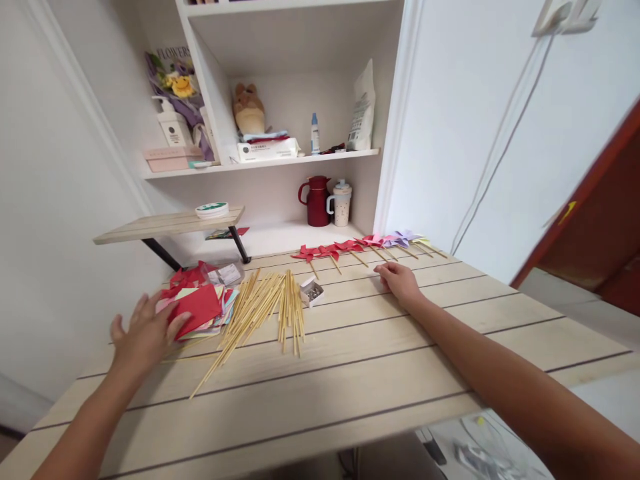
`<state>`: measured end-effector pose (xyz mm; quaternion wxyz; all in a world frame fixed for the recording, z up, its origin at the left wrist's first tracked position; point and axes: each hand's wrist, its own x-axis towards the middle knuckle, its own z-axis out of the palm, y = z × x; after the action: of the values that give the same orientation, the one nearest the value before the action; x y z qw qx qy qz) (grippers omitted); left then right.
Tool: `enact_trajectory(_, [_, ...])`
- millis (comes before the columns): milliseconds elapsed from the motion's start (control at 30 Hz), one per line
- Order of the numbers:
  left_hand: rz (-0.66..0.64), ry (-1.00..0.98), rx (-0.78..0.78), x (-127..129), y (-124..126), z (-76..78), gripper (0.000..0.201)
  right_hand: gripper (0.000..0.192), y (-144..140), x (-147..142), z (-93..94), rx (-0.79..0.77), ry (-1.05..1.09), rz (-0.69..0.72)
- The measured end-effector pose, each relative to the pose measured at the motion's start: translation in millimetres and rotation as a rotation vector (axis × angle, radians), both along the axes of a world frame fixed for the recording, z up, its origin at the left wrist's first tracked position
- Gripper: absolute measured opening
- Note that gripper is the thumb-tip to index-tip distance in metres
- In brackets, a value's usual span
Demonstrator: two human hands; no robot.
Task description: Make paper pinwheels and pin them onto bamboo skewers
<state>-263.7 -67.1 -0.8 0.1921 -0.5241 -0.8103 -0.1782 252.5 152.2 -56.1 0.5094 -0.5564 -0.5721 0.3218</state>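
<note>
Clearly, from where I stood, the left hand (145, 330) was spread wide at the lower left of the frame, its thumb overlapping the near edge of a red paper square (203, 307); I could not tell whether it pressed on the sheet. That square topped a loose stack of coloured paper (229, 308) left of centre, with a clear plastic packet (227, 275) just behind. Right beside the stack, thin wooden sticks (257, 300) fanned across one another, and a small white box (311, 293) of metal bits sat open near the frame's middle. Over right of centre, the right hand (400, 281) rested low on the striped tabletop (350, 387), fingers curled in towards the thumb; whether they pinched anything, I could not tell. Just beyond it, a row of paper pinwheels (340, 247) on sticks ran along the table's back edge, red at the left, then pink, purple and yellow towards the right. A low wooden stand (167, 227) carried a round white container (213, 211) at middle left, while a dark red jug (319, 203) and a pale tumbler (343, 205) stood side by side at upper centre, under the shelf (320, 157).
</note>
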Motion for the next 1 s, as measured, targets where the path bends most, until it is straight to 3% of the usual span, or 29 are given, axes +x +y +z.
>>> enact_trajectory(100, [-0.087, 0.183, -0.051, 18.6, -1.0, 7.8, 0.037, 0.028, -1.0, 0.2, 1.2, 0.003, -0.018, 0.003])
enact_trajectory(200, [-0.235, 0.232, -0.112, 33.8, 4.7, 16.2, 0.034, 0.03, -1.8, 0.6, 2.2, 0.005, -0.039, 0.009])
enact_trajectory(400, [-0.284, -0.132, -0.328, 41.4, 18.1, 23.0, 0.051, 0.031, -2.8, 0.2, 2.6, -0.003, -0.064, 0.036])
enact_trajectory(733, [-0.43, -0.387, -0.202, 30.7, 13.9, 23.2, 0.053, 0.028, 0.1, 2.4, -0.5, -0.029, -0.072, 0.072])
enact_trajectory(1000, [-0.435, -0.478, -0.225, 25.0, 6.5, 23.0, 0.068, 0.028, 0.7, 3.0, -0.9, -0.046, -0.081, 0.104])
